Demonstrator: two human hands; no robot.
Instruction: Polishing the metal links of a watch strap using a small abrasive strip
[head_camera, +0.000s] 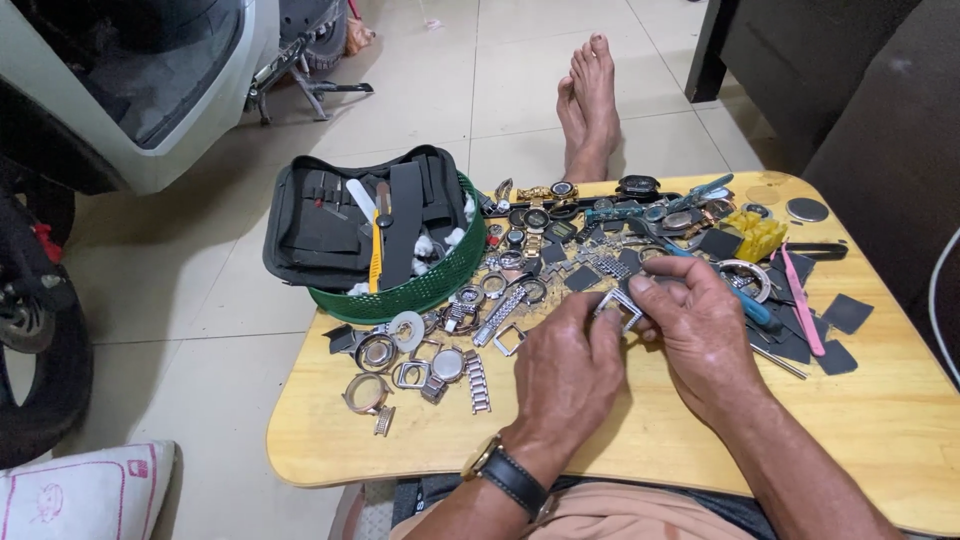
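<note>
head view, looking down on a low, light wooden lap table (620, 450) with rounded corners.

left hand (565, 375), black-strapped wristwatch (505, 475) on the wrist: fingers curled, tips pinched on the near side of a small rectangular silver metal watch case (620, 306). right hand (695, 330): fingers bent, thumb and forefinger pinched on the far side of the same case. case held between both hands, just above the table centre, clear of the surface.

left of the hands: loose silver watch cases, rings and metal bracelet links (440, 350) scattered on the wood. further left: round green plastic basket (420, 290) at the table edge, holding an open black fabric tool pouch (350, 215).

behind the hands: row of assorted watches (560, 195) along the far edge. right of the hands: blue-handled tool (760, 315), pink plastic tweezers (800, 300), yellow block (760, 238), dark square pads (848, 312).

beyond the table: 2 bare feet (590, 105) on a tiled floor (200, 270).
</note>
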